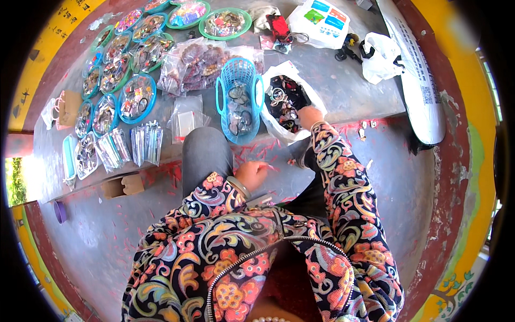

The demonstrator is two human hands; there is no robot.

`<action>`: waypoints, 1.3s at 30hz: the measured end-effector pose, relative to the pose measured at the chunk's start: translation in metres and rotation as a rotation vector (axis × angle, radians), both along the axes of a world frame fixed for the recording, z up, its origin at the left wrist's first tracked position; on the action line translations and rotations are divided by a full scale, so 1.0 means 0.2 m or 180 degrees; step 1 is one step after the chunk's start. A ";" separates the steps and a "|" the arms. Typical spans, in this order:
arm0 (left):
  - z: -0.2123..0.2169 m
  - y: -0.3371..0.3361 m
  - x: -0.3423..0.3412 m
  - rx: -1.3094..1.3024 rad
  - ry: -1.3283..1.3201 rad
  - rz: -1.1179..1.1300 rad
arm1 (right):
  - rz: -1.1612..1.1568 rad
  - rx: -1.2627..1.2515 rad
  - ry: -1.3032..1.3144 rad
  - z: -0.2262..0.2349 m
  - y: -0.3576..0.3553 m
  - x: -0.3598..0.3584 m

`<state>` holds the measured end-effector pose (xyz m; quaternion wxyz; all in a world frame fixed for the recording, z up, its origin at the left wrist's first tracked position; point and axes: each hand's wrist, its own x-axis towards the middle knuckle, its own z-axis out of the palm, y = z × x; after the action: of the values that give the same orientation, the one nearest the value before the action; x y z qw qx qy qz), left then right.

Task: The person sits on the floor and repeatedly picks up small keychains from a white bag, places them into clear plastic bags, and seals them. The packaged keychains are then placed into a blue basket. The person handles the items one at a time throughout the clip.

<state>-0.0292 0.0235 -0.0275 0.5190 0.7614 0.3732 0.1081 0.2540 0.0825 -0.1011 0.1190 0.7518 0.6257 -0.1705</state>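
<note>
My right hand (310,116) reaches over the near right rim of a white plastic bag (317,96). Its fingertips are among a jumble of small dark, red and pale items, which look like hair ties (286,102), and cannot be made out. Left of the bag stands a blue plastic basket (220,92) with two loop handles, holding clear packets with dark rings in them. Over my lap, near my left knee, my left hand (251,174) is closed. Something small and reddish shows at its fingertips, too small to name.
Round trays (248,20) of small trinkets crowd the far left of the platform. Bundles of pens (146,143) lie along its near edge, beside clear bags (196,64). A cardboard box (132,184) sits on the floor; white bags (382,56) lie at the far right.
</note>
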 end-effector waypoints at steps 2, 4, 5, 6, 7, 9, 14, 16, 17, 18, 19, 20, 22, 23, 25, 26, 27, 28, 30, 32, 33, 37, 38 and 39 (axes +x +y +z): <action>0.01 0.00 0.01 -0.0073 0.0024 0.0060 | -0.0117 0.0081 0.0298 0.00 0.02 0.10; 0.07 0.01 0.01 -0.0448 0.0257 0.0115 | -0.0310 0.0245 0.0983 0.02 -0.01 0.21; 0.07 0.01 0.01 -0.0436 0.0226 0.0146 | -0.0399 0.0333 0.1323 0.07 -0.03 0.25; 0.06 0.00 0.01 -0.0424 0.0194 0.0175 | -0.0491 0.0425 0.1629 0.11 -0.04 0.27; 0.04 0.00 0.00 -0.0409 0.0164 0.0212 | -0.0932 0.0414 0.1986 0.15 -0.04 0.28; 0.00 -0.01 -0.01 -0.0371 0.0072 0.0275 | -0.1824 0.0383 0.2697 0.23 -0.07 0.28; 0.01 -0.02 -0.02 -0.0082 0.0094 0.0291 | -0.2665 0.1203 0.4736 0.33 -0.13 0.25; -0.02 -0.02 -0.03 0.0177 0.0129 0.0190 | -0.2936 0.1365 0.5352 0.38 -0.14 0.22; -0.02 -0.02 -0.03 0.0161 0.0183 0.0241 | -0.3071 0.1444 0.5661 0.41 -0.15 0.21; -0.02 -0.03 -0.02 0.0144 0.0237 0.0295 | -0.2940 0.1499 0.6029 0.43 -0.15 0.21; -0.02 -0.03 -0.02 0.0130 0.0289 0.0340 | -0.2821 0.1642 0.6061 0.43 -0.16 0.20; -0.04 -0.03 -0.02 0.0151 0.0266 0.0328 | -0.2699 0.1783 0.6090 0.41 -0.16 0.18; -0.07 -0.02 -0.02 0.0193 0.0228 0.0303 | -0.2622 0.1856 0.5786 0.38 -0.13 0.14; -0.06 -0.02 -0.03 0.0154 0.0281 0.0255 | -0.2479 0.2066 0.5726 0.37 -0.12 0.13; -0.05 -0.02 -0.04 0.0067 0.0392 0.0179 | -0.2188 0.2455 0.5596 0.36 -0.10 0.09; -0.05 -0.02 -0.04 0.0131 0.0394 0.0191 | -0.2149 0.2618 0.5641 0.41 -0.10 0.06; -0.05 -0.02 -0.05 0.0195 0.0395 0.0202 | -0.1966 0.2527 0.4990 0.37 -0.08 0.07; -0.06 -0.02 -0.04 0.0261 0.0387 0.0191 | -0.1792 0.2443 0.4326 0.30 -0.06 0.11; -0.09 -0.03 -0.03 0.0313 0.0349 0.0179 | -0.1729 0.2251 0.3197 0.18 -0.07 0.16; -0.08 -0.02 -0.05 0.0273 0.0340 0.0235 | -0.1336 0.2516 0.2283 0.28 -0.08 0.08; -0.06 -0.02 -0.05 0.0198 0.0321 0.0246 | -0.1134 0.2638 0.1816 0.32 -0.08 0.04; -0.08 -0.02 -0.05 0.0121 0.0236 0.0257 | -0.2612 0.2024 0.4539 0.39 -0.09 0.02; -0.05 -0.01 -0.05 -0.0068 0.0155 0.0221 | -0.2640 0.1976 0.4895 0.48 -0.13 -0.01; -0.01 0.00 -0.06 -0.0255 0.0072 0.0185 | -0.2607 0.1884 0.5095 0.50 -0.15 -0.03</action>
<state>-0.0413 0.0236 -0.0297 0.5415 0.7299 0.4050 0.0995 0.2479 0.0521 -0.0009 -0.6103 0.5724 0.2268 -0.4985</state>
